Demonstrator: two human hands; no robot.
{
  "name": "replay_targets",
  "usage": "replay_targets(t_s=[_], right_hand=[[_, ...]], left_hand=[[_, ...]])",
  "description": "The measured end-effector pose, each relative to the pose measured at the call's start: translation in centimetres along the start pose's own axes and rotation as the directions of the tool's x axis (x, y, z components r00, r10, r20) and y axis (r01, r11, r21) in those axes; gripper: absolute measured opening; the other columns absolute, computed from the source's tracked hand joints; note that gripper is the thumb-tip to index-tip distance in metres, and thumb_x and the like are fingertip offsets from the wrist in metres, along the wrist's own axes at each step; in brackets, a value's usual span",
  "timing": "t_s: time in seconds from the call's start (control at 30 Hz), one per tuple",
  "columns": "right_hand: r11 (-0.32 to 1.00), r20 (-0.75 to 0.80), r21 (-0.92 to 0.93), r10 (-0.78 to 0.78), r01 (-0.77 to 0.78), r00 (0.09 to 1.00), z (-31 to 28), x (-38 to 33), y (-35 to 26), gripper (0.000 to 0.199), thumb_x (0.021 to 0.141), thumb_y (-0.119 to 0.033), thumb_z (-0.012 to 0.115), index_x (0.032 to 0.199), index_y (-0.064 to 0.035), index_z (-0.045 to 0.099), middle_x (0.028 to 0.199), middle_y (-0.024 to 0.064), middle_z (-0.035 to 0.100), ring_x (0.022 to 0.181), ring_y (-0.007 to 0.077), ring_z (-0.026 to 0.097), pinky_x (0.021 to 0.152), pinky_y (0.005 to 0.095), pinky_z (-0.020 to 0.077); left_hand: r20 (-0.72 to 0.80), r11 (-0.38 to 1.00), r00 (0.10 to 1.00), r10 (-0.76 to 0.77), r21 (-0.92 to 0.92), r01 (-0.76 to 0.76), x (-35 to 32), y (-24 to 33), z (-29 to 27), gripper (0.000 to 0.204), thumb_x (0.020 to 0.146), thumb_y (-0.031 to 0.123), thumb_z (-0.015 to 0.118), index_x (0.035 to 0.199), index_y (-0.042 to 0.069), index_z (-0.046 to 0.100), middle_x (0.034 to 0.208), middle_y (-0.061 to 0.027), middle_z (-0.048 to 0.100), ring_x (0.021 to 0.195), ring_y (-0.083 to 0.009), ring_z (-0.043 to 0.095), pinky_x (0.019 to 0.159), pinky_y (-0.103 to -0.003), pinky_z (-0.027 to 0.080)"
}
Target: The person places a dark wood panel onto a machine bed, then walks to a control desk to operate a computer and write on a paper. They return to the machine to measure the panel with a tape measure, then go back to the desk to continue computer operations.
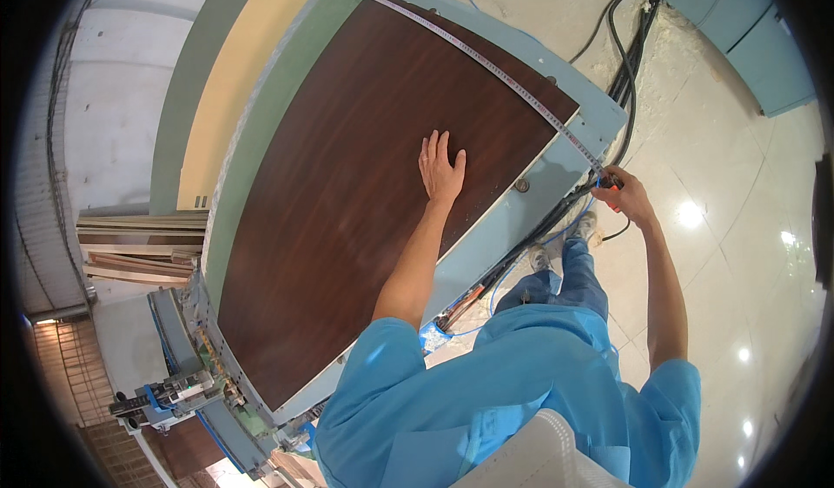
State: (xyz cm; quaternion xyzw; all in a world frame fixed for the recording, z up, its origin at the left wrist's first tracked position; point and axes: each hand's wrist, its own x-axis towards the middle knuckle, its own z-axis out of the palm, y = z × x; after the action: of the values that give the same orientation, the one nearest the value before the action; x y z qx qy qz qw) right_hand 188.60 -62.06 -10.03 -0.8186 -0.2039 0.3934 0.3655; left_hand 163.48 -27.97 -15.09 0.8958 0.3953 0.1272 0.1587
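Observation:
A large dark-brown wood panel [373,166] lies on the blue-grey machine table [556,175]. My left hand [442,166] rests on the panel with its fingers stretched out, holding nothing. Beyond the panel's right edge, my right hand [627,196] is closed around a tape measure [614,194], whose case shows a bit of orange and is partly hidden by the fingers. The pulled-out blade [486,64] runs along the panel's far end, from the right hand to the far left corner.
Black cables [625,88] run along the floor beside the table. Blue cabinets [738,27] stand at the far right. Left of the table are a stack of boards [143,236], leaning cream and grey panels [252,71], and a machine unit [174,397].

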Motion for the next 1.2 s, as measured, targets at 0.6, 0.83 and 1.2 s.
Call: replay_targets(t_s=[0.6,0.83,1.2], right_hand=[[1.000,-0.045,0.016,0.013,-0.013,0.999,-3.2,0.6,-0.4,0.062,0.071,-0.026,0.085,0.126,-0.0054,0.067,0.094,0.0111,0.064,0.070,0.0209,0.062,0.060,0.0355,0.0534],[0.996,-0.059,-0.074,0.045,-0.050,0.997,-4.4,0.0,-0.6,0.067,0.071,-0.029,0.088,0.130,-0.0073,0.066,0.104,0.0162,0.068,0.093,0.0310,0.068,0.086,0.0423,0.0541],[0.943,-0.175,-0.329,-0.009,-0.050,0.985,-4.8,1.2,2.2,0.069,0.074,-0.035,0.085,0.137,-0.0195,0.063,0.111,0.0140,0.067,0.099,0.0338,0.067,0.089,0.0448,0.0537]], left_hand=[[0.062,0.986,0.995,-0.073,0.157,0.063,-0.2,0.5,0.8,0.064,0.103,0.042,0.053,0.160,0.016,0.037,0.168,-0.0082,0.031,0.158,-0.0319,0.021,0.130,-0.051,0.014],[0.068,0.981,0.994,-0.083,0.181,0.070,-0.2,0.4,0.8,0.064,0.103,0.043,0.051,0.160,0.017,0.037,0.169,-0.0084,0.030,0.157,-0.0330,0.021,0.129,-0.052,0.014],[0.046,0.986,0.998,-0.035,0.167,0.027,-0.1,0.0,1.1,0.063,0.104,0.040,0.051,0.159,0.013,0.038,0.168,-0.0113,0.032,0.158,-0.0350,0.021,0.128,-0.054,0.015]])
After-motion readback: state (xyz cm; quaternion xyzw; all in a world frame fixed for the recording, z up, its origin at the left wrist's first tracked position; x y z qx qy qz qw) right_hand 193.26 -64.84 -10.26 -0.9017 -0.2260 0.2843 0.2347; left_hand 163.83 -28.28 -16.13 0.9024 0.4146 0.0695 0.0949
